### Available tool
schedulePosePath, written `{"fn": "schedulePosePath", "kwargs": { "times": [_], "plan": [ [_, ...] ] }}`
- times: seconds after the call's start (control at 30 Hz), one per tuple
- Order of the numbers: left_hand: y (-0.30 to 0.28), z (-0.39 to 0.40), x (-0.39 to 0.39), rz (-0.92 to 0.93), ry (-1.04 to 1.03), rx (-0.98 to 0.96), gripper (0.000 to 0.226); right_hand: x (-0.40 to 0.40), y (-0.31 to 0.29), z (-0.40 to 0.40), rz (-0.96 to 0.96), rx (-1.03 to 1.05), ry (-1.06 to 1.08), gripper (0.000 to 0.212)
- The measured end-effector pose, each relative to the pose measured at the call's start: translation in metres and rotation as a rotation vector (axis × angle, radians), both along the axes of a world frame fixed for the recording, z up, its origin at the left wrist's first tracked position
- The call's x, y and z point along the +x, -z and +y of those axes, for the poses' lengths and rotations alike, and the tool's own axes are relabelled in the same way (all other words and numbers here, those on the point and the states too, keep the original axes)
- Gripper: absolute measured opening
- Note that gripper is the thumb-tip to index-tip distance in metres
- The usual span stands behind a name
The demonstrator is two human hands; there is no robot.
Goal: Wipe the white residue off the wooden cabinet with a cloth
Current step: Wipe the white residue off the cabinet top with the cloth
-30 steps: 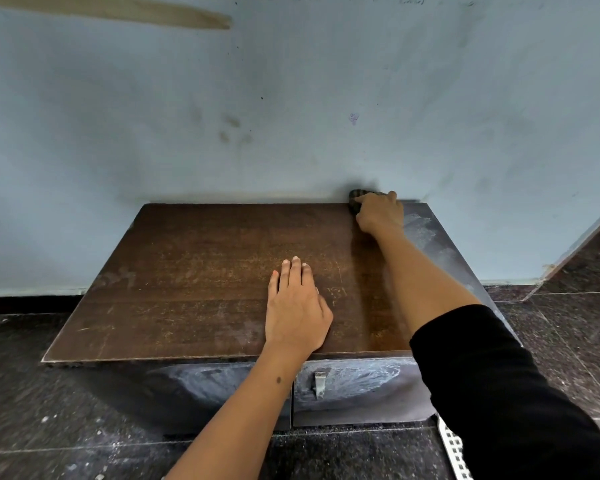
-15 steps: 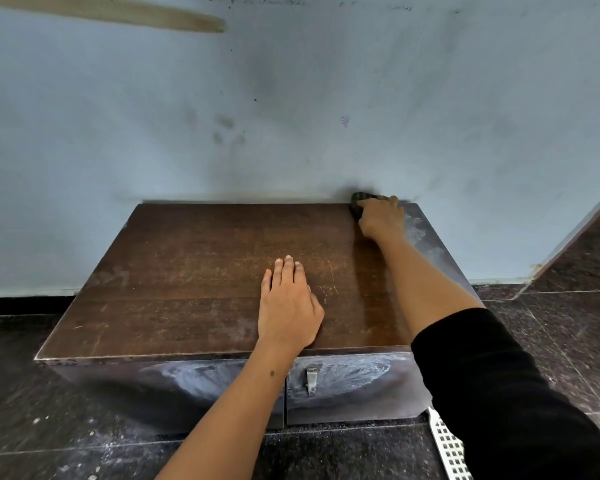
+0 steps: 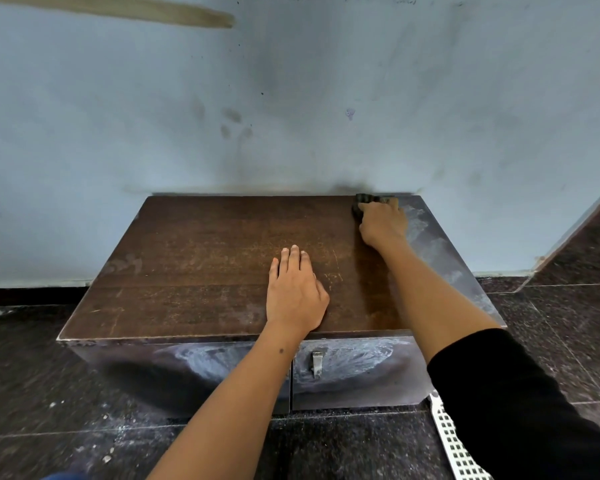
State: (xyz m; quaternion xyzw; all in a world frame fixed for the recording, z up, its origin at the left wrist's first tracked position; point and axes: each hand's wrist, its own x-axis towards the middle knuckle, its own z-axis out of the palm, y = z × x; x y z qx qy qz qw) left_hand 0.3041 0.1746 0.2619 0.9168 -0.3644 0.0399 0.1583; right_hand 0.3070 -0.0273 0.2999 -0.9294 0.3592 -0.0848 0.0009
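A low wooden cabinet [image 3: 201, 265] stands against the pale blue wall. My right hand [image 3: 383, 223] grips a dark cloth [image 3: 361, 202] at the back right corner of the brown top, close to the wall. White residue [image 3: 426, 233] smears the right side of the top beside that hand, and more residue [image 3: 347, 362] swirls over the front doors. My left hand [image 3: 295, 292] lies flat, fingers straight, on the top near the front edge.
The blue wall [image 3: 291, 98] rises directly behind the cabinet. Dark speckled floor tiles [image 3: 49, 393] surround it, dotted with white specks. A white perforated strip [image 3: 454, 445] lies on the floor at the front right. A metal latch [image 3: 317, 362] hangs on the right door.
The right hand with the cloth has stayed at the back right corner, shifting only slightly. The left hand keeps its place. The camera has tilted a little, showing more of the cabinet front.
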Motion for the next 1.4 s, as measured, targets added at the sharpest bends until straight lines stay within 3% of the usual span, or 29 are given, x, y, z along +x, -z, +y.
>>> {"fn": "schedulePosePath", "kwargs": {
  "times": [0.13,0.37,0.63,0.8,1.0,1.4],
  "plan": [
    [-0.003,0.0,-0.003,-0.032,-0.001,-0.016,0.055,-0.014,-0.002,0.001,0.016,0.0,0.048,0.034],
    [-0.008,-0.001,-0.003,-0.025,-0.039,-0.009,0.051,-0.036,-0.002,0.028,0.006,0.04,-0.089,0.046],
    [-0.007,-0.024,-0.028,-0.016,0.032,-0.04,0.059,-0.044,-0.002,0.031,-0.009,0.007,0.029,0.029],
    [-0.001,-0.03,-0.027,0.016,0.016,-0.03,0.052,-0.059,0.003,0.041,-0.029,0.011,-0.034,0.037],
    [0.0,-0.03,-0.029,0.03,0.014,-0.05,0.057,-0.062,-0.001,0.029,-0.023,0.058,0.092,0.035],
    [0.001,-0.031,-0.029,0.037,0.006,-0.067,0.055,-0.09,0.009,0.069,-0.101,0.029,0.14,0.035]
  ]
}}
